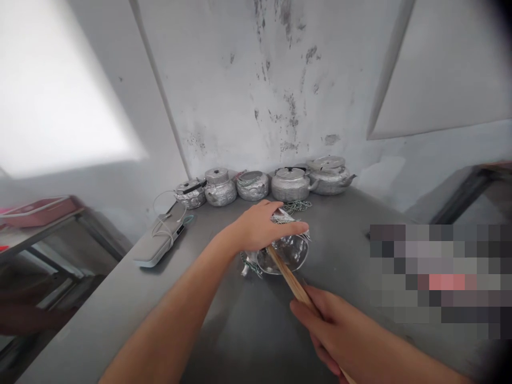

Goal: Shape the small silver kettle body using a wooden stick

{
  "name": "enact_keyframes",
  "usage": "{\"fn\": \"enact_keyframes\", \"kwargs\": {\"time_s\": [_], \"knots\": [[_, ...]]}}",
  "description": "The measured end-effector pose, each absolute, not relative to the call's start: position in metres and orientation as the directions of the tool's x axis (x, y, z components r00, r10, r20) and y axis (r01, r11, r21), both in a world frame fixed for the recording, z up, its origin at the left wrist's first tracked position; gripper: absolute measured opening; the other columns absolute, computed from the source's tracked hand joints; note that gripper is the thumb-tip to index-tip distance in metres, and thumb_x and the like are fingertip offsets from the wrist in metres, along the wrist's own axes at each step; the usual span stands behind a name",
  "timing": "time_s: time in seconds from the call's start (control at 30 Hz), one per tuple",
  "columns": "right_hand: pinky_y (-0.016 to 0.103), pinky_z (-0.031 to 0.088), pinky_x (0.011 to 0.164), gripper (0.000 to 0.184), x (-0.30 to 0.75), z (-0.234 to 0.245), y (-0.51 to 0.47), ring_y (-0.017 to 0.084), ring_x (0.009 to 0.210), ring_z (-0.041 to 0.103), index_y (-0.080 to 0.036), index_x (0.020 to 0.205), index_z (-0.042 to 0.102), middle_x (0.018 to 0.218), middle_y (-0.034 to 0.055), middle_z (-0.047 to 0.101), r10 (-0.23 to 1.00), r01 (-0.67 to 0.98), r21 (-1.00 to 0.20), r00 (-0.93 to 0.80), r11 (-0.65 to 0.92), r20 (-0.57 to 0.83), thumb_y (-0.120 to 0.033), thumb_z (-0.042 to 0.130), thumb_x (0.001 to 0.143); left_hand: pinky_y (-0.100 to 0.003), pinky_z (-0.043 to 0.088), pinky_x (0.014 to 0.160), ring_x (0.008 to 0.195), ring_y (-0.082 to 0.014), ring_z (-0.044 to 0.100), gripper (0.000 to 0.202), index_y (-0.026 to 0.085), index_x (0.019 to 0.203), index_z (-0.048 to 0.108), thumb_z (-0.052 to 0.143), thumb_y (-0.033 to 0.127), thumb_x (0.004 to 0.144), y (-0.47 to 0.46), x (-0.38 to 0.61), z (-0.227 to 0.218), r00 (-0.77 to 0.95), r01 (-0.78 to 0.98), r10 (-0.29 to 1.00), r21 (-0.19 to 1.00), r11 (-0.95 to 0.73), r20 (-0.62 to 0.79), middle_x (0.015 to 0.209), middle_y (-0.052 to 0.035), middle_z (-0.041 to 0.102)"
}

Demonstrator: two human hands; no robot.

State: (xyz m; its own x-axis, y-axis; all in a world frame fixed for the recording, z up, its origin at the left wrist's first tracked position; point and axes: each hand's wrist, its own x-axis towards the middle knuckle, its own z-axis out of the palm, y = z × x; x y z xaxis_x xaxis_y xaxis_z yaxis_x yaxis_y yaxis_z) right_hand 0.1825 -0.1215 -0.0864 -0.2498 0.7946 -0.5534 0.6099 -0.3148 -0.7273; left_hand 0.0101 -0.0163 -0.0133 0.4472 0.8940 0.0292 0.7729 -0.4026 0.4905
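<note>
My left hand (262, 226) lies curled over the top of a shiny metal pot (286, 256) on the grey table (224, 330), gripping its rim. My right hand (324, 325) is closed round a wooden stick (286, 274), whose far end reaches the pot under my left hand. A small chain (296, 206) lies just behind the pot.
Several small metal kettles (290, 184) stand in a row against the stained wall. A grey case with a white cable (160, 240) lies at the table's left. A blurred patch (436, 277) covers the right side. A lower shelf with a red tray (38, 210) is at the left.
</note>
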Motion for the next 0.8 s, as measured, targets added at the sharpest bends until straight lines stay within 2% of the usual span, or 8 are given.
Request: {"fn": "enact_keyframes", "kwargs": {"time_s": [0.13, 0.27, 0.47, 0.57, 0.7, 0.8], "knots": [[0.019, 0.044, 0.034, 0.033, 0.181, -0.09, -0.124, 0.008, 0.034, 0.047, -0.021, 0.092, 0.052, 0.053, -0.007, 0.049, 0.864, 0.615, -0.752, -0.222, -0.237, -0.453, -0.041, 0.03, 0.105, -0.046, 0.036, 0.112, 0.145, -0.0379, 0.034, 0.106, 0.024, 0.156, 0.035, 0.04, 0.093, 0.075, -0.016, 0.011, -0.013, 0.443, 0.772, 0.896, 0.497, -0.397, 0.026, 0.162, -0.0083, 0.03], [0.018, 0.04, 0.034, 0.031, 0.183, -0.085, -0.12, 0.007, 0.031, 0.047, -0.021, 0.085, 0.051, 0.05, -0.0059, 0.052, 0.84, 0.678, -0.688, -0.192, -0.261, -0.508, -0.041, 0.036, 0.103, -0.046, 0.036, 0.112, 0.145, -0.0378, 0.034, 0.106, 0.024, 0.156, 0.036, 0.039, 0.093, 0.075, -0.015, 0.012, -0.013, 0.446, 0.772, 0.895, 0.494, -0.4, 0.027, 0.162, -0.008, 0.03], [0.021, 0.045, 0.036, 0.035, 0.182, -0.084, -0.119, 0.009, 0.034, 0.05, -0.022, 0.084, 0.051, 0.051, -0.006, 0.052, 0.868, 0.66, -0.715, -0.192, -0.231, -0.457, -0.041, 0.03, 0.104, -0.045, 0.035, 0.114, 0.144, -0.0356, 0.036, 0.102, 0.023, 0.155, 0.038, 0.042, 0.09, 0.078, -0.015, 0.012, -0.014, 0.458, 0.763, 0.888, 0.492, -0.419, 0.045, 0.16, -0.0077, 0.034], [0.02, 0.045, 0.036, 0.036, 0.181, -0.089, -0.122, 0.008, 0.032, 0.048, -0.022, 0.084, 0.05, 0.05, -0.0067, 0.052, 0.851, 0.67, -0.702, -0.204, -0.24, -0.485, -0.04, 0.027, 0.105, -0.046, 0.034, 0.114, 0.145, -0.0365, 0.035, 0.1, 0.024, 0.155, 0.038, 0.042, 0.089, 0.078, -0.016, 0.012, -0.014, 0.449, 0.767, 0.892, 0.493, -0.411, 0.045, 0.161, -0.0075, 0.033], [0.02, 0.048, 0.038, 0.037, 0.184, -0.093, -0.123, 0.008, 0.036, 0.052, -0.023, 0.084, 0.049, 0.055, -0.0061, 0.054, 0.874, 0.636, -0.738, -0.202, -0.227, -0.442, -0.044, 0.028, 0.105, -0.046, 0.034, 0.114, 0.146, -0.0376, 0.033, 0.102, 0.026, 0.156, 0.036, 0.042, 0.091, 0.077, -0.017, 0.012, -0.012, 0.449, 0.767, 0.893, 0.502, -0.4, 0.025, 0.163, -0.0066, 0.03], [0.02, 0.045, 0.036, 0.037, 0.187, -0.092, -0.122, 0.008, 0.034, 0.052, -0.022, 0.085, 0.05, 0.053, -0.0053, 0.056, 0.851, 0.656, -0.719, -0.224, -0.23, -0.476, -0.046, 0.029, 0.105, -0.048, 0.031, 0.117, 0.148, -0.0376, 0.029, 0.098, 0.027, 0.156, 0.037, 0.042, 0.089, 0.079, -0.018, 0.012, -0.011, 0.456, 0.765, 0.89, 0.502, -0.403, 0.02, 0.163, -0.0041, 0.029]]}}
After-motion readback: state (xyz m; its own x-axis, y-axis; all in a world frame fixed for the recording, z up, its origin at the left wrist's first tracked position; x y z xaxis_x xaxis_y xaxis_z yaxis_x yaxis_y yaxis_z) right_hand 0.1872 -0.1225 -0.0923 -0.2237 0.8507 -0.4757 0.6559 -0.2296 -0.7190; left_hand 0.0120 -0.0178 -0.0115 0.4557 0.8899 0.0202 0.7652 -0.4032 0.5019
